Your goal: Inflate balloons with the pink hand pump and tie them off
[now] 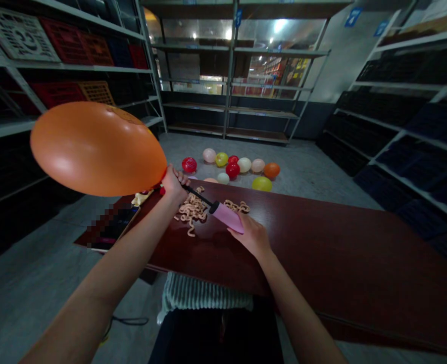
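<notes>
A large inflated orange balloon [98, 149] fills the left side of the head view. My left hand [174, 186] is closed round its neck, where the black rod of a balloon pump begins. The fingers hide how the neck and pump meet. Wrapped round the pump's pink body [227, 216] is my right hand [254, 235], to the right and nearer to me. The black rod shows between the two hands. Under the pump, a heap of curly beige pieces [193, 208] lies on the dark red table [321, 242], with a smaller bunch [241, 206] beside it.
Several inflated balloons [233, 169] lie on the floor beyond the table. At the table's left end are a phone-like device [119, 222] and a pale yellow item [142, 197]. Shelving with crates [66, 43] stands left; more racks stand behind and right. A ribbed teal cloth [204, 292] covers my lap.
</notes>
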`<action>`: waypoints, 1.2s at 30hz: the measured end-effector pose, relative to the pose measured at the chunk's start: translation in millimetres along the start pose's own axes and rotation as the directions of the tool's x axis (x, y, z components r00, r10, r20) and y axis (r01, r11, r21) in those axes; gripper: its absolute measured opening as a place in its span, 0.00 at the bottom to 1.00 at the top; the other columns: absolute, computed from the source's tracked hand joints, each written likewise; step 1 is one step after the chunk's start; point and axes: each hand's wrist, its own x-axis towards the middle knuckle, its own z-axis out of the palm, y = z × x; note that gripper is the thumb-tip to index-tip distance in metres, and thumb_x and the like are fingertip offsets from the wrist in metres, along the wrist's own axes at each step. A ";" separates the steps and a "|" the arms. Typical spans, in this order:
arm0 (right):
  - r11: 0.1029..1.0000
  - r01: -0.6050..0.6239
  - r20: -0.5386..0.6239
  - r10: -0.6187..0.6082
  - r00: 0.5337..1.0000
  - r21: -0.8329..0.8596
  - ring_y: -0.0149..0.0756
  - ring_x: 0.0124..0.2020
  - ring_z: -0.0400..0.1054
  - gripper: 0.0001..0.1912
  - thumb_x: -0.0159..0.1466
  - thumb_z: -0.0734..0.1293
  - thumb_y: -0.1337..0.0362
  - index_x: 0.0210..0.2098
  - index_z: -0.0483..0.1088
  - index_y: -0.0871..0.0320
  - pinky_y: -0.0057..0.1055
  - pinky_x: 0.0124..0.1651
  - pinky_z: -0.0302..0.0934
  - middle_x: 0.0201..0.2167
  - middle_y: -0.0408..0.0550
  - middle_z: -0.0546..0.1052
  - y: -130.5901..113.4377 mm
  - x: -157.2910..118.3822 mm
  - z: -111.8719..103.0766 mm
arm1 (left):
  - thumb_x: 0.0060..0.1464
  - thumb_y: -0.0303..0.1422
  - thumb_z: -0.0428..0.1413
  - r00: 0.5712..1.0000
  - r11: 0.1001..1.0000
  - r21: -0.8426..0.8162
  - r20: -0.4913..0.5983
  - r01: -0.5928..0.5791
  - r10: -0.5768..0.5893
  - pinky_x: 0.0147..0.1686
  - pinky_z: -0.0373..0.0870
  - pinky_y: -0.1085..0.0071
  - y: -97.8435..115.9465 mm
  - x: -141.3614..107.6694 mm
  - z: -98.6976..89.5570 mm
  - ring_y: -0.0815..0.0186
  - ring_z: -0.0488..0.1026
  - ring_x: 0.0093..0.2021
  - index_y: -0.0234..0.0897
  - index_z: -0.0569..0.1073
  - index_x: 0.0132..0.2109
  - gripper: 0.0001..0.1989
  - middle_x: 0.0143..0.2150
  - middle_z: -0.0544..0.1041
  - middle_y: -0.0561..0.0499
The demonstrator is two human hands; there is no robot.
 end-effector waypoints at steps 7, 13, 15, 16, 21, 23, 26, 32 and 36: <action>1.000 0.019 0.030 -0.019 0.999 0.004 0.43 0.43 0.79 0.25 0.62 0.74 0.59 0.57 0.70 0.55 0.35 0.46 0.73 0.46 0.51 0.82 -3.7 1.4 -3.1 | 0.67 0.32 0.48 0.998 1.000 0.005 -0.055 -0.024 0.025 0.14 0.47 0.74 33.7 17.3 -10.6 0.74 0.47 0.12 0.38 0.51 0.23 0.23 0.14 0.48 0.60; 1.000 -0.018 -0.052 0.018 0.998 0.017 0.44 0.42 0.80 0.22 0.64 0.72 0.57 0.54 0.71 0.57 0.35 0.44 0.73 0.46 0.53 0.82 4.1 -3.4 2.7 | 0.69 0.37 0.49 0.994 0.994 0.022 0.004 -0.109 0.109 0.13 0.46 0.74 16.1 7.9 12.0 0.74 0.48 0.12 0.38 0.52 0.23 0.26 0.14 0.49 0.59; 0.998 -0.049 -0.072 0.051 0.996 0.025 0.43 0.41 0.80 0.20 0.64 0.72 0.56 0.53 0.72 0.56 0.34 0.43 0.73 0.45 0.52 0.83 6.5 -4.6 3.6 | 0.70 0.37 0.49 0.992 0.992 0.033 0.046 -0.122 0.120 0.13 0.46 0.74 6.7 2.9 21.1 0.73 0.48 0.11 0.38 0.51 0.22 0.27 0.14 0.50 0.58; 0.997 -0.063 -0.078 0.065 0.995 0.034 0.43 0.40 0.80 0.20 0.63 0.72 0.56 0.53 0.72 0.56 0.34 0.42 0.73 0.45 0.52 0.83 7.3 -5.0 3.9 | 0.70 0.38 0.49 0.991 0.992 0.040 0.062 -0.118 0.115 0.13 0.45 0.74 1.5 0.3 25.4 0.74 0.47 0.11 0.38 0.51 0.22 0.27 0.13 0.50 0.58; 0.986 -0.135 -0.099 0.145 0.984 0.102 0.43 0.41 0.80 0.22 0.63 0.72 0.56 0.54 0.72 0.55 0.34 0.43 0.73 0.47 0.51 0.83 8.1 -4.2 4.3 | 0.68 0.43 0.53 0.989 0.993 0.076 0.122 -0.088 0.079 0.13 0.45 0.74 -34.9 -17.9 40.5 0.74 0.47 0.11 0.38 0.52 0.21 0.30 0.13 0.49 0.59; 0.979 -0.162 -0.095 0.174 0.980 0.124 0.44 0.42 0.80 0.23 0.62 0.72 0.56 0.55 0.71 0.55 0.35 0.45 0.74 0.48 0.52 0.82 8.1 -3.4 3.9 | 0.69 0.41 0.52 0.987 0.992 0.093 0.146 -0.085 0.071 0.13 0.45 0.74 -54.2 -28.5 42.9 0.74 0.48 0.11 0.38 0.52 0.21 0.29 0.13 0.50 0.59; 0.972 -0.185 -0.100 0.201 0.975 0.148 0.45 0.45 0.80 0.24 0.62 0.72 0.56 0.56 0.71 0.55 0.36 0.47 0.74 0.51 0.53 0.81 8.5 -2.8 2.9 | 0.71 0.37 0.48 0.986 0.992 0.118 0.166 -0.049 0.029 0.13 0.46 0.73 -81.8 -45.1 43.8 0.73 0.48 0.11 0.38 0.53 0.20 0.28 0.13 0.50 0.58; 0.968 -0.187 -0.111 0.207 0.972 0.167 0.45 0.48 0.79 0.25 0.64 0.71 0.55 0.59 0.69 0.54 0.37 0.50 0.74 0.53 0.52 0.81 9.9 -3.4 3.1 | 0.69 0.40 0.52 0.986 0.992 0.128 0.168 -0.014 -0.008 0.12 0.46 0.74 -96.5 -56.0 43.7 0.74 0.48 0.10 0.38 0.53 0.20 0.29 0.12 0.50 0.59; 0.982 -0.132 -0.115 0.148 0.982 0.136 0.45 0.49 0.79 0.28 0.64 0.72 0.55 0.61 0.68 0.55 0.36 0.50 0.74 0.53 0.54 0.80 8.4 -2.2 5.8 | 0.68 0.40 0.53 0.986 0.992 0.123 0.161 0.016 -0.035 0.12 0.46 0.74 -79.5 -48.7 38.4 0.74 0.47 0.10 0.38 0.53 0.20 0.29 0.12 0.50 0.59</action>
